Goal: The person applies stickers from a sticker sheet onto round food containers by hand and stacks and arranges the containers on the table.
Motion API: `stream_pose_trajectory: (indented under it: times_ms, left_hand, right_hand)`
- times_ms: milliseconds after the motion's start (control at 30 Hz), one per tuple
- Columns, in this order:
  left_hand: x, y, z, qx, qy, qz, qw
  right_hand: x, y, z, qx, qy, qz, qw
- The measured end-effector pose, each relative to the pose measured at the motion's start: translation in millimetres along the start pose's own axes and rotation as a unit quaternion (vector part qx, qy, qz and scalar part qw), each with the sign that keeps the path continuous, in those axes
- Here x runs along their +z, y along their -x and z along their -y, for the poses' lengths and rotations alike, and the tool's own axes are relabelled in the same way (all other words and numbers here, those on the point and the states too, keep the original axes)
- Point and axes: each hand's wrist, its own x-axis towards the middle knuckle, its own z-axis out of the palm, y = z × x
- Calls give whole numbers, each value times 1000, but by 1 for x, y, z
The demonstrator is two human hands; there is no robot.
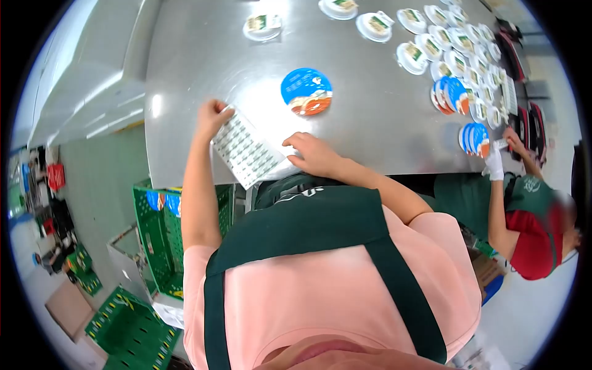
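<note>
My left hand (214, 117) pinches the upper corner of a sheet of small printed labels (245, 148), which hangs over the table's near edge at a slant. To its right, my right hand (314, 155) is low over the steel table, fingers apart, with nothing visible in them. A round blue-and-orange printed disc (306, 91) lies flat on the table just beyond both hands. Farther off sits a white round tub (262, 28) with a green-and-cream label on top.
Many similar labelled tubs (425, 46) fill the far right of the steel table (209, 61). Stacks of blue discs (453, 95) lie beside them. A co-worker (533, 228) with one white glove stands at right. Green crates (157, 246) are below left.
</note>
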Motion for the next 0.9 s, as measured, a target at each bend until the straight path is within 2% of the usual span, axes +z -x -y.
stream_pose_trajectory:
  times_ms: [67,100,133,167,200,267,300,367,467,500,567,633,667,700,767,800,833,867,900]
  left_hand:
    - [-10,24,-25,34,81,-6,996]
    - [-19,38,-42,38,76,-11,996]
    - [-28,52,-62,41,71,-16,997]
    - [-32,67,-82,60,145,-30,987]
    - [-31,81,-103,76,219,-43,972]
    - [-30,100,-143,114,238,-50,963]
    - [-27,107,-157,145,258,-65,953]
    - [-23,114,-173,147,253,-85,953]
    - [-20,119,-180,147,237,-99,955]
    - [-20,118,-176,140,213,-84,963]
    - [-18,117,-172,137,190,-61,970]
    - [-16,115,-171,154,182,-34,971]
    - [-17,111,-163,161,164,-17,973]
    - [-19,106,-158,168,164,-10,972]
    - [-26,97,-148,136,130,2,982]
    - [-31,91,-143,125,113,1,986]
    - [-37,81,-131,129,113,7,985]
    - [-44,70,-113,101,84,2,991]
    - [-50,58,-95,73,54,-3,996]
  right_hand:
    - [-15,4,2,4,-17,11,1000]
    - [-24,3,9,8,-16,-1,1000]
    - [-35,0,21,-39,-11,-71,997]
    - [-44,-5,33,-84,-5,-139,987]
    - [-51,-12,43,-79,-4,-148,986]
    - [-61,-28,58,-127,8,-237,963]
    - [-66,-31,60,-125,9,-241,962]
    - [-73,-37,59,-100,-55,-157,981]
    - [-83,-38,53,-81,-105,-118,984]
    - [-89,-35,51,-61,-128,-87,986]
    - [-96,-31,45,-63,-127,-96,985]
    - [-106,-27,38,-68,-147,-29,986]
    - [-115,-25,34,-29,-163,29,986]
    - [-122,-25,26,-26,-160,20,987]
    - [-137,-26,4,0,-78,-22,997]
    - [-157,-27,-17,45,-73,-62,994]
    - [-171,-32,-58,13,-18,-156,988]
    - [-185,-31,-89,93,-38,-287,953]
    - [-205,-38,-125,183,58,-392,900]
